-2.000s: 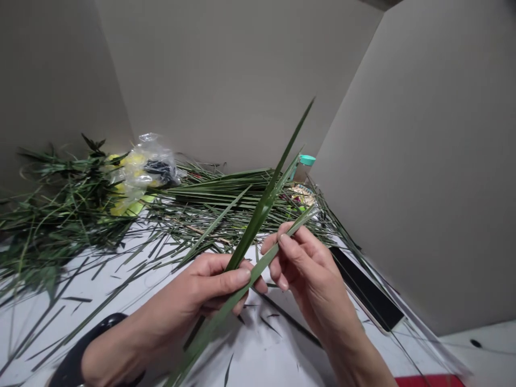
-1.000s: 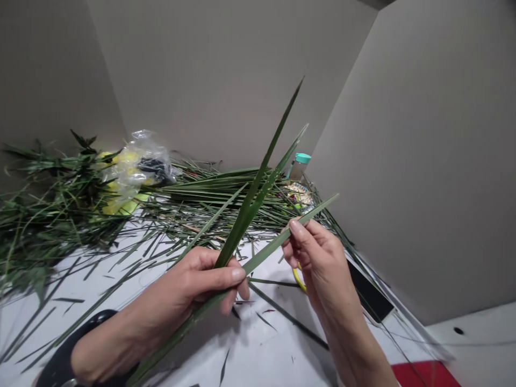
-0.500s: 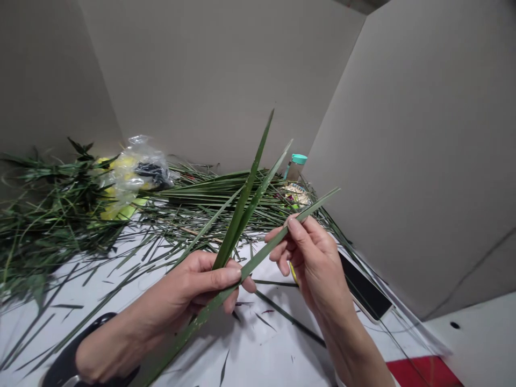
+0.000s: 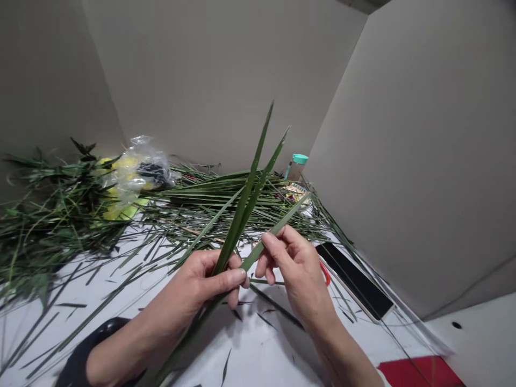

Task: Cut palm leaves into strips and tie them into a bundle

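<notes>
My left hand (image 4: 220,279) is closed on several long green leaf blades (image 4: 237,220), thumb pressed on top. Two of them point up with sharp tips, and their lower ends run down toward the bottom edge. A lighter leaf strip (image 4: 288,215) slants up to the right from under my left thumb. My right hand (image 4: 290,258) pinches this strip between thumb and fingers, close to my left hand. Below the hands, loose leaf strips (image 4: 278,306) lie on the white table (image 4: 258,355).
Cut leaves (image 4: 209,193) are heaped across the back, leafy stems (image 4: 36,226) at left. A clear plastic bag (image 4: 141,161) sits among them. A bottle with a teal lid (image 4: 299,159) stands behind. A phone (image 4: 358,282) and a red-handled tool (image 4: 325,273) lie at right.
My right hand has slid down and left along the leaf strip, closer to my left hand. The red handle and more of the phone now show. My left hand keeps its hold.
</notes>
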